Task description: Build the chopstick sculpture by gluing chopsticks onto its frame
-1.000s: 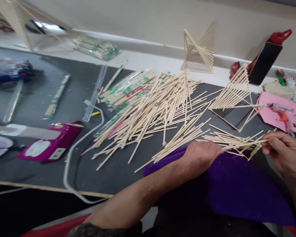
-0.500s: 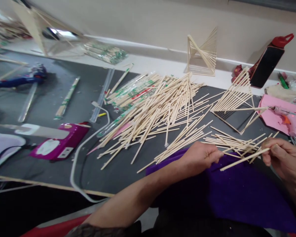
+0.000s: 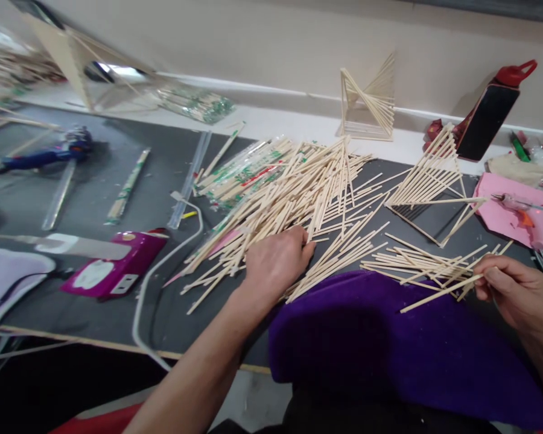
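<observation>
My left hand (image 3: 278, 256) lies on the near side of a big heap of wooden sticks (image 3: 294, 193). Its fingers are curled, and what is under them, if anything, is hidden. At the right, my right hand (image 3: 513, 286) pinches the end of a single stick (image 3: 438, 293), which points left over purple cloth (image 3: 344, 337). A smaller pile of sticks (image 3: 416, 262) lies between the hands. Behind it leans a twisted frame of glued sticks (image 3: 425, 175), and a second such frame (image 3: 371, 102) stands by the wall.
A pink glue gun (image 3: 522, 214) rests on pink sheets (image 3: 493, 205) at the right. A red-capped bottle (image 3: 516, 73) and a phone (image 3: 489, 123) stand behind. Leftward are a white cable (image 3: 140, 301), a magenta box (image 3: 117, 265), a blue glue gun (image 3: 45, 158) and wrapped sticks (image 3: 129, 187).
My left hand has moved left from beside the smaller pile to the big heap. My right hand still holds its stick and has shifted slightly.
</observation>
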### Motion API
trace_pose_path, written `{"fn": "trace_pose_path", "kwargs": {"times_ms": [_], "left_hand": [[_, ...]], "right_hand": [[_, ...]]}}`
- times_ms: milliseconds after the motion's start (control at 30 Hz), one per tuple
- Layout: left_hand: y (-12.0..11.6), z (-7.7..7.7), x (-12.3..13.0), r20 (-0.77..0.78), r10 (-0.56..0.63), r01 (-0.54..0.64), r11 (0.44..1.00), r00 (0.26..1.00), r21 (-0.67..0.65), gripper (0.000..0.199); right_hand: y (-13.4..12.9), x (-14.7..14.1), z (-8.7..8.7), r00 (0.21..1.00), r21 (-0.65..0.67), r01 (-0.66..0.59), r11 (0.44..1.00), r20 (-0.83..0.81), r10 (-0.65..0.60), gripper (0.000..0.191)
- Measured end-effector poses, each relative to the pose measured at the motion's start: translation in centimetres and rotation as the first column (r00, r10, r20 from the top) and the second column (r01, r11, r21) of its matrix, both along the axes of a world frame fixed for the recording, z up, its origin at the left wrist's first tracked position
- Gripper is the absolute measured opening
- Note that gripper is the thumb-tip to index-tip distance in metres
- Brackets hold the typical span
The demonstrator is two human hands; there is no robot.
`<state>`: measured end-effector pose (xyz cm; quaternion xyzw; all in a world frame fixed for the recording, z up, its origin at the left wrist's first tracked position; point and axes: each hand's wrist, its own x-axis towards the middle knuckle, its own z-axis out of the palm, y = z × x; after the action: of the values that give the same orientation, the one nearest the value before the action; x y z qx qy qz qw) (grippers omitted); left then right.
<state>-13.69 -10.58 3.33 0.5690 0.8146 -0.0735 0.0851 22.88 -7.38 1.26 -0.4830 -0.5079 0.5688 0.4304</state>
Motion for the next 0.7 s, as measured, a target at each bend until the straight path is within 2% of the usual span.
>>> {"fn": "trace_pose_path", "kwargs": {"times_ms": [167, 267, 367, 433, 500, 567, 633, 700], "left_hand": [[-0.5, 0.5, 0.4, 0.225, -0.029, 0.007, 0.995, 0.974, 0.098, 0.022], [-0.4, 0.9, 1.3, 0.351, -0.127, 0.073, 0.984, 0.928, 0.165, 0.023], [0.6, 1.1, 2.0, 0.382, -0.212, 0.143, 0.969, 0.899, 0.203, 0.025], [1.6, 1.1, 1.8, 0.326, -0.210, 0.139, 0.964, 0.922, 0.227, 0.029], [2.8, 0.9, 1.2, 0.177, -0.121, 0.073, 0.965, 0.977, 0.253, 0.034], [3.9, 0.4, 0.4, 0.007, -0.020, 0.018, 0.973, 1.000, 0.232, 0.040], [4.7, -0.2, -0.2, -0.080, -0.020, 0.034, 0.984, 0.997, 0.173, 0.045], [5.3, -0.6, -0.6, -0.094, -0.046, 0.056, 0.992, 0.995, 0.115, 0.046]], "right_hand": [[0.0, -0.3, 0.2, 1.000, 0.027, -0.012, 1.000, 0.027, 0.012, 0.011], [-0.1, -0.3, 0.2, 0.998, 0.024, -0.032, 0.999, 0.052, 0.031, 0.012], [-0.1, -0.2, 0.1, 0.997, 0.025, -0.042, 0.999, 0.073, 0.041, 0.012], [-0.1, -0.1, 0.0, 0.996, 0.032, -0.047, 0.998, 0.082, 0.044, 0.013], [-0.2, -0.1, -0.1, 0.994, 0.037, -0.060, 0.997, 0.092, 0.057, 0.012], [-0.2, 0.0, -0.2, 0.992, 0.042, -0.077, 0.996, 0.102, 0.072, 0.012], [-0.2, 0.0, -0.2, 0.991, 0.044, -0.079, 0.996, 0.112, 0.074, 0.011], [-0.2, 0.1, -0.2, 0.990, 0.045, -0.070, 0.996, 0.124, 0.064, 0.012]]}}
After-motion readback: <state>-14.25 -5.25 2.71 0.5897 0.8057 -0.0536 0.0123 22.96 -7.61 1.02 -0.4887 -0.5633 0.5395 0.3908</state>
